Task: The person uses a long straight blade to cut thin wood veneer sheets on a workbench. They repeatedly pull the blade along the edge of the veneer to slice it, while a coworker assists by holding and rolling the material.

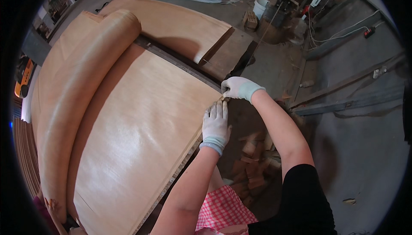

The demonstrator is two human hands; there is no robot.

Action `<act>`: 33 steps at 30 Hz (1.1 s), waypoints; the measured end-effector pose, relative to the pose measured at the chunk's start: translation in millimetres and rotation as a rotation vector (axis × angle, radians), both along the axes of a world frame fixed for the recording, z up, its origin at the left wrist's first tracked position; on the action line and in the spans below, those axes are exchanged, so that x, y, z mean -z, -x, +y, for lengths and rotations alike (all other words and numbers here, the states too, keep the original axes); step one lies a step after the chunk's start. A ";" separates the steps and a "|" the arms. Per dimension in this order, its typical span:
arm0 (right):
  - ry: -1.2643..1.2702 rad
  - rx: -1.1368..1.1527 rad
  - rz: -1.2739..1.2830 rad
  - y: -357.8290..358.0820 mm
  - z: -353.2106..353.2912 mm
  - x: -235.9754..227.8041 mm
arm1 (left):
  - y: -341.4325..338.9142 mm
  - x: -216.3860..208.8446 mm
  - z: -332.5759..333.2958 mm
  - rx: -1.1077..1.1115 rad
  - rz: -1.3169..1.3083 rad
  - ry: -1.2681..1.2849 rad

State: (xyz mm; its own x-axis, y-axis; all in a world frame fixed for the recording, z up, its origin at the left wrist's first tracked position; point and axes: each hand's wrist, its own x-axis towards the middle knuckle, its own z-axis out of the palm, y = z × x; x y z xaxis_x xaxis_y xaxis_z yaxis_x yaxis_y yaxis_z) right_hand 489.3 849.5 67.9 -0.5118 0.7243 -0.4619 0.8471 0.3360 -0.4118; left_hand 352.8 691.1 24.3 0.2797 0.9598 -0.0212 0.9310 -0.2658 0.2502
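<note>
A broad, thin tan sheet of wood veneer (128,119) lies over a stack with a rough, layered near edge. My left hand (216,125), in a white glove with a pale green cuff, rests flat on the sheet's right end, fingers stretched out. Just beyond it, my right hand (238,88), gloved alike, has its fingers pinched at the sheet's far right corner. A thin tan edge shows at its fingertips. Toward the left, a veneer sheet is bent over into a long curl (92,80).
Another person's hand (51,209) is at the curl's lower end. More veneer (171,20) lies beyond a dark metal rail (180,65). Broken tan pieces (253,166) litter the floor below my arms. A white bucket (260,8) and machinery stand at the back right.
</note>
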 end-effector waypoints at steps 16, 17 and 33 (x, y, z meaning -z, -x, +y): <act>-0.316 0.441 0.144 -1.3 -33.6 32.1 | -5.7 17.5 5.1 -0.021 0.121 -0.122; -0.332 0.524 0.228 -9.6 -35.3 38.5 | -5.8 20.5 5.7 -0.022 0.108 -0.149; -0.381 0.350 0.861 8.7 -175.7 50.8 | 96.6 -27.7 -155.8 -0.122 -0.050 -0.029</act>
